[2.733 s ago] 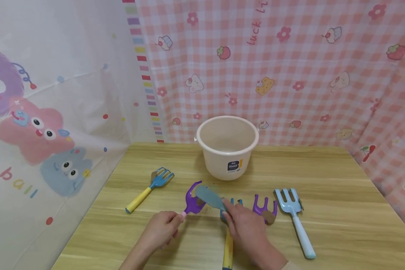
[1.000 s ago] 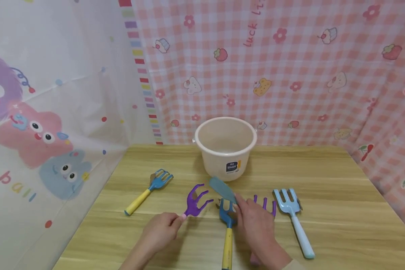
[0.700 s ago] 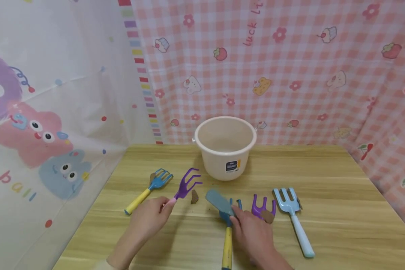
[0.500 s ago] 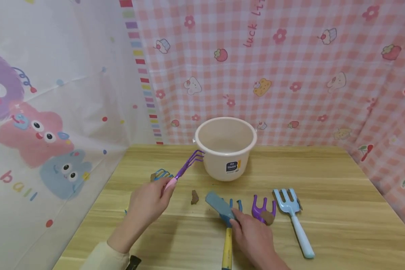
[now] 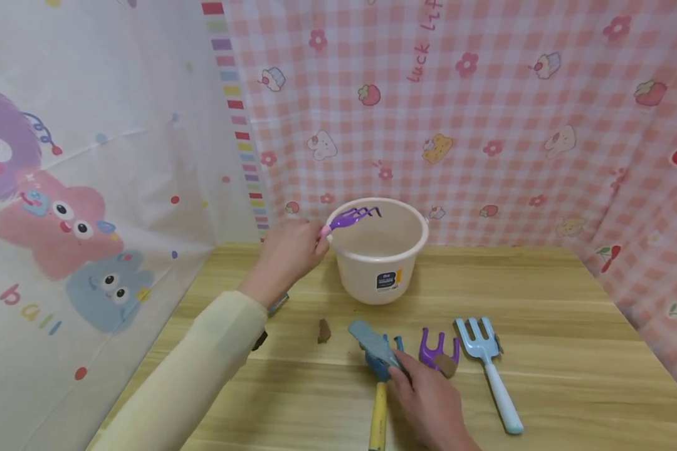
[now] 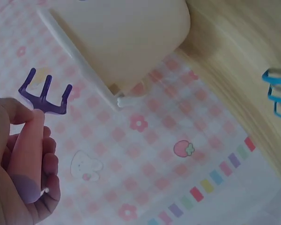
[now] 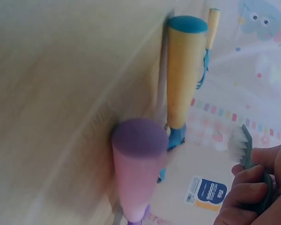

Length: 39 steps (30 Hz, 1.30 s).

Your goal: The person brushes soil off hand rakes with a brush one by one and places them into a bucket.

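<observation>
My left hand (image 5: pixel 288 257) grips the pink handle of a purple hand rake (image 5: pixel 346 219), whose tines are over the mouth of a cream bucket (image 5: pixel 352 272). In the left wrist view, the fingers curl round that handle. My right hand (image 5: pixel 431 398) holds a grey-green brush (image 5: pixel 372 341) above a blue hand rake with a yellow handle (image 5: pixel 378 413). White bristles (image 7: pixel 236 145) show on the brush in the right wrist view. A brown clump (image 5: pixel 324 331) lies on the table between the hands.
Right of the brush lies another purple rake (image 5: pixel 425 356) with a brown clump (image 5: pixel 445 364) on it. A light blue fork (image 5: pixel 502 391) lies farther right. My left arm mostly covers another blue rake (image 5: pixel 279 304). Printed cloths (image 5: pixel 485 113) hang behind the wooden table (image 5: pixel 570 351).
The left hand has lifted the purple rake off the table, up and forward to the bucket, leaving a brown clump behind. Brushing has stopped; the right hand with the brush stays nearly in place.
</observation>
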Motion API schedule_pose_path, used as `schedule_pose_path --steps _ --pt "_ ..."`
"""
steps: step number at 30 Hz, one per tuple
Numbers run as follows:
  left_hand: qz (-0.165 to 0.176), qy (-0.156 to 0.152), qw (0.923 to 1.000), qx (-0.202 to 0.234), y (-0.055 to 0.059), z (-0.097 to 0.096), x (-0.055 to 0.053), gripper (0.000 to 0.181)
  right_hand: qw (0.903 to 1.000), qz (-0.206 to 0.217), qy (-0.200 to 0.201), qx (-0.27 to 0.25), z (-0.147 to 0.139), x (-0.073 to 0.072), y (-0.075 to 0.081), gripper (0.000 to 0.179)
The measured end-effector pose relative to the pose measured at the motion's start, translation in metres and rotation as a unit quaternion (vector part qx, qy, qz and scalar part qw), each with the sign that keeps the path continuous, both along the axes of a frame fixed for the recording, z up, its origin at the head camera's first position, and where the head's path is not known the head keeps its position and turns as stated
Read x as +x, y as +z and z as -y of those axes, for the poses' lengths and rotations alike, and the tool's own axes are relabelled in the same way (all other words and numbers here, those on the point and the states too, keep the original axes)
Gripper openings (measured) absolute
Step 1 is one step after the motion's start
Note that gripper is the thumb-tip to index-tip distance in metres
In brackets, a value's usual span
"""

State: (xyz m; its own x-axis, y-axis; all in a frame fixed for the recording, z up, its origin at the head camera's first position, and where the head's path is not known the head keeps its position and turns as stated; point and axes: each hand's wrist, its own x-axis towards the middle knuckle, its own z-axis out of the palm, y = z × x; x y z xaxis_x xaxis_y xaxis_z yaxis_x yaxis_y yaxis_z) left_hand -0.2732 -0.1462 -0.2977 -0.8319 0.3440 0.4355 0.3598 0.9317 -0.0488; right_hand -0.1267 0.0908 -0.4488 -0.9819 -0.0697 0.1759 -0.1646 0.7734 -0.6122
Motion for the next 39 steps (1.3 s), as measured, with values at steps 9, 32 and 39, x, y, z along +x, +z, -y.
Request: schedule_pose_path --steps 9,32,39 --pt "0.107 0.05 0.988 -0.1 0.01 -0.044 -0.049 0.025 0.9988 -0.007 -0.037 -0.03 -0.012 -0.005 0.01 0.038" --pt "0.237 0.084 0.964 -0.087 -0.02 -0.091 -0.068 0.004 0.9966 0.033 -0.058 -0.048 -0.024 -0.006 0.012 0.039" --pt "0.253 0.078 0.963 -0.051 -0.017 -0.086 -0.065 0.005 0.996 0.04 -0.064 -0.049 -0.024 -0.006 0.012 0.039"
